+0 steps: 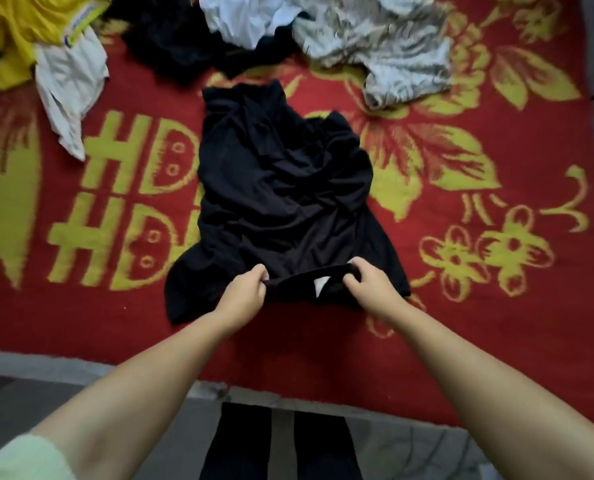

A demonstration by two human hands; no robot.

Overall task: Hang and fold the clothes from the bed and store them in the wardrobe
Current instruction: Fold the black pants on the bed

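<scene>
Black shirt (281, 188) on bed (496, 306), collar seemingly pinched by left hand (245, 289), right hand (368, 284) fingers

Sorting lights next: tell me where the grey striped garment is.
In the head view, the grey striped garment lies crumpled at the bed's far right, beside the pale blue cloth.

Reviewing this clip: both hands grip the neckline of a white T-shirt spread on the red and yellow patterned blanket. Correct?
Not quite. The head view shows the left hand and right hand gripping the neckline of a black T-shirt, not a white one. It does lie on the red and yellow patterned blanket.
</scene>
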